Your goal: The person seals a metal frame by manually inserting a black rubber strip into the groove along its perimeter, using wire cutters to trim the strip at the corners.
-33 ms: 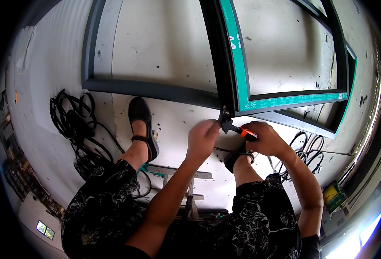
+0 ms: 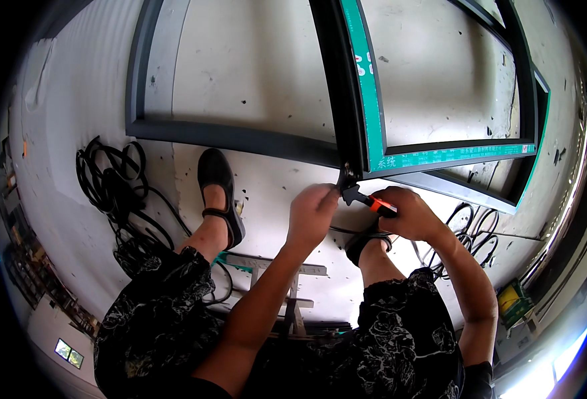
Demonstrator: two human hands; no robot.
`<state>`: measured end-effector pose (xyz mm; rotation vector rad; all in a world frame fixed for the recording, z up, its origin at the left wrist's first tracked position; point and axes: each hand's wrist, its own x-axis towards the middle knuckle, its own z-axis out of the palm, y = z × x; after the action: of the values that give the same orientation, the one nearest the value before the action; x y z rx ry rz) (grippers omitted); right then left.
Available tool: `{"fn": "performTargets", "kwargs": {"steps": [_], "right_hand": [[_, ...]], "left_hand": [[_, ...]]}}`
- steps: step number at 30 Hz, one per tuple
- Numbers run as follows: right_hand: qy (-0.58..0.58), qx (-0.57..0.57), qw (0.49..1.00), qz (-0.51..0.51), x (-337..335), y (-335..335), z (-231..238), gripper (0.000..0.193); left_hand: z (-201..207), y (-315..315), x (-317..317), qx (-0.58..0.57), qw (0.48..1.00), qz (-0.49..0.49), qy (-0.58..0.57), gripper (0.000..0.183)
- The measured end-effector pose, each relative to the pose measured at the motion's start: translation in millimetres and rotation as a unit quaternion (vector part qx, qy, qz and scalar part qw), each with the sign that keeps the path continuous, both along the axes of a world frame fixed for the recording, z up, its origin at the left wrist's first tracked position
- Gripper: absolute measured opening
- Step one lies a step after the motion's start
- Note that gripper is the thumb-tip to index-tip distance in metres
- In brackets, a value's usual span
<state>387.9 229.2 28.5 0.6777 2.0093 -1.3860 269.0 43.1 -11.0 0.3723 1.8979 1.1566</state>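
The tool (image 2: 377,204) over there is black with a bright orange patch. The left frame (image 2: 233,138) is dark slate grey, the post (image 2: 337,73) plain black, and the right frame (image 2: 524,73) black with green film (image 2: 370,100) printed in white. I see black shoes (image 2: 215,169), black cables (image 2: 110,183), and black trousers (image 2: 400,326) swirled with pale, flowery linework. The floor (image 2: 253,60) is off-white, flecked dark; a bag (image 2: 515,302) shows green and yellow.
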Motion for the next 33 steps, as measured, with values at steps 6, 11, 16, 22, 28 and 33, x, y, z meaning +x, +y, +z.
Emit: {"fn": "performTargets", "kwargs": {"steps": [6, 11, 16, 22, 28, 33], "right_hand": [[0.044, 0.025, 0.999, 0.011, 5.7, -1.5, -7.0, 0.046], [0.044, 0.028, 0.999, 0.001, 2.8, -2.6, -5.0, 0.045], [0.067, 0.051, 0.996, 0.017, -2.5, -1.2, -2.5, 0.045], [0.078, 0.071, 0.994, 0.017, -1.7, -4.1, -3.7, 0.041], [0.061, 0.12, 0.991, 0.029, -2.2, -9.1, -2.9, 0.03], [0.108, 0.22, 0.968, 0.057, 23.1, -13.9, -2.6, 0.024]], "left_hand": [[5.2, 2.4, -4.8, 0.002, 0.997, -0.048, 0.057, 0.011], [9.3, 4.1, -9.4, 0.001, 0.992, -0.083, 0.099, 0.01], [16.4, 6.9, -13.3, -0.008, 0.982, -0.128, 0.137, 0.01], [18.3, 10.7, -8.5, -0.045, 0.974, -0.134, 0.174, 0.008], [16.1, 10.9, -7.6, -0.058, 0.969, -0.145, 0.191, 0.007], [13.4, 10.4, -0.5, -0.039, 0.98, -0.102, 0.166, 0.01]]}}
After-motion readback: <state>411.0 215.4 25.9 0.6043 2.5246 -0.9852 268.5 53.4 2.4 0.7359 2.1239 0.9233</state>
